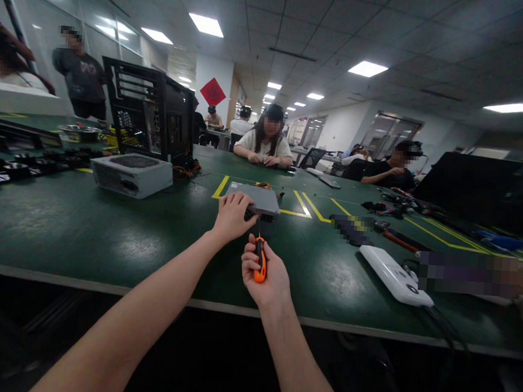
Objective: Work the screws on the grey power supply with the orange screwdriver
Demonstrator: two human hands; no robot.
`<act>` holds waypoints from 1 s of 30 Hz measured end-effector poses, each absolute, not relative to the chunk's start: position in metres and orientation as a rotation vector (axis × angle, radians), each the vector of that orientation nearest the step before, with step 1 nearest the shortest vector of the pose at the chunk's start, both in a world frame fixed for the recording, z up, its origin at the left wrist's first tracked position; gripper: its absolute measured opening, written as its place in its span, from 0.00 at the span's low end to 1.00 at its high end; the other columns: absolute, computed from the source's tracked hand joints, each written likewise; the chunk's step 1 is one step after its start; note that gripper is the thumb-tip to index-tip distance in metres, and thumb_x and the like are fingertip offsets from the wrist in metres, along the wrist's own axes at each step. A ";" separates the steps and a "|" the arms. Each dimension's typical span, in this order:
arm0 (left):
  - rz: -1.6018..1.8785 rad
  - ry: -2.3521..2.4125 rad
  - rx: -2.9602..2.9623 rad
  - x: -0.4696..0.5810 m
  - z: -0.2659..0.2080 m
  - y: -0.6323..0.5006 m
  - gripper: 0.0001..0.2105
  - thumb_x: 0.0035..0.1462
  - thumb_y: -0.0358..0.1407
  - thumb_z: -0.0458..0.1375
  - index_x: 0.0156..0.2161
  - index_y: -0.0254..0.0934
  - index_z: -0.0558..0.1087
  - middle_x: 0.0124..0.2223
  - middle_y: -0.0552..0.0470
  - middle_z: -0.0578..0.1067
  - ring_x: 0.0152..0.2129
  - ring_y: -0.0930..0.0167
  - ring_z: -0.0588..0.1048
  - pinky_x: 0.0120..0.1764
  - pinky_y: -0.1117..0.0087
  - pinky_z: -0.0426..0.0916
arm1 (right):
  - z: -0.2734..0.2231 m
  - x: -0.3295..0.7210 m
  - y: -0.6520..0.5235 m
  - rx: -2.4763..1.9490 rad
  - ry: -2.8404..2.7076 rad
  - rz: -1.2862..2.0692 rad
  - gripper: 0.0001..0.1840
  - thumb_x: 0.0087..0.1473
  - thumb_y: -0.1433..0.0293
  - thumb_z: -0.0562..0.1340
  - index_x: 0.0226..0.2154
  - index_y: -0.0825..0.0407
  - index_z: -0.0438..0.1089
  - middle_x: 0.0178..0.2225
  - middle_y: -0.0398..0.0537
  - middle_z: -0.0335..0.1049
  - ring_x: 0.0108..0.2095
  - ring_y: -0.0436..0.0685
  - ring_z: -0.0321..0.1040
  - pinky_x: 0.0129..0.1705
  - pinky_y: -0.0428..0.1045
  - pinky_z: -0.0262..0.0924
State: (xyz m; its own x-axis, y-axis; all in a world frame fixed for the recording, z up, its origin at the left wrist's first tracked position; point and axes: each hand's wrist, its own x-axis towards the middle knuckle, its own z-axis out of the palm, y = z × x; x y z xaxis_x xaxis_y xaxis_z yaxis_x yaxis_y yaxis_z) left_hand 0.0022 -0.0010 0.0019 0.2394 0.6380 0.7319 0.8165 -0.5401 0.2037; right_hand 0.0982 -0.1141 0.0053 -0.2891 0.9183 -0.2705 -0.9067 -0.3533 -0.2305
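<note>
A small grey computer power supply (266, 200) sits on the green table in front of me. My left hand (234, 215) grips its near left part, fingers over the top and thumb at the front side. An orange and black screwdriver (261, 262) is in my right hand (267, 272), with the fingers wrapped round its handle. Its thin shaft points away from me and meets the near side of the power supply. Whether the tip sits on a screw cannot be made out. Some coloured cables (264, 186) lie behind the power supply.
A larger power supply (133, 174) and an open black computer case (153, 112) stand to the left. At right lie a white power bank (393, 274) and tangled cables (390, 203), with a dark monitor (488, 193) beyond. A person (266, 142) sits opposite; another's hand is at far right.
</note>
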 end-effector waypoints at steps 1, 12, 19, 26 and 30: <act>-1.180 -1.371 -2.289 0.002 0.002 -0.001 0.13 0.50 0.40 0.57 0.42 0.40 0.67 0.43 0.49 0.69 0.43 0.63 0.64 0.47 0.61 0.53 | 0.005 0.098 -0.114 -0.442 -0.027 1.870 0.13 0.61 0.67 0.48 0.33 0.58 0.62 0.23 0.40 0.56 0.17 0.40 0.52 0.12 0.34 0.50; -1.181 -1.381 -2.285 0.002 0.003 -0.002 0.13 0.50 0.40 0.57 0.42 0.41 0.67 0.43 0.50 0.69 0.43 0.63 0.64 0.47 0.61 0.53 | 0.007 0.096 -0.114 -0.521 -0.024 1.816 0.12 0.59 0.67 0.50 0.30 0.58 0.61 0.23 0.41 0.57 0.17 0.40 0.53 0.12 0.34 0.48; -1.164 -1.386 -2.298 0.002 0.004 -0.003 0.13 0.50 0.40 0.58 0.42 0.40 0.67 0.43 0.49 0.69 0.43 0.63 0.64 0.48 0.61 0.53 | 0.004 0.098 -0.120 -0.358 -0.001 1.928 0.14 0.61 0.68 0.46 0.32 0.57 0.61 0.21 0.38 0.53 0.15 0.39 0.49 0.12 0.33 0.47; -1.156 -1.383 -2.315 0.002 0.004 -0.003 0.14 0.51 0.40 0.57 0.43 0.40 0.67 0.45 0.49 0.69 0.45 0.63 0.64 0.48 0.61 0.53 | -0.004 0.119 -0.145 -0.311 -0.026 1.860 0.14 0.61 0.69 0.44 0.31 0.56 0.61 0.21 0.38 0.52 0.15 0.39 0.48 0.12 0.34 0.46; -1.203 -1.376 -2.333 0.000 0.009 -0.006 0.13 0.52 0.40 0.56 0.44 0.41 0.67 0.46 0.49 0.69 0.45 0.63 0.64 0.48 0.61 0.53 | -0.007 0.132 -0.154 -0.258 -0.046 1.821 0.15 0.62 0.69 0.44 0.31 0.56 0.61 0.21 0.38 0.52 0.15 0.39 0.49 0.12 0.34 0.46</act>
State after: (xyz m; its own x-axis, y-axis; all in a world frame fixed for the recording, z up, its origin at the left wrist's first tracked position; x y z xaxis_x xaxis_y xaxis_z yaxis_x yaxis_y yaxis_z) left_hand 0.0002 -0.0063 0.0088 0.2454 0.6536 0.7160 0.7968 -0.5566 0.2350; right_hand 0.1319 -0.1542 -0.0074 -0.2407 0.9586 -0.1520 -0.9498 -0.2649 -0.1664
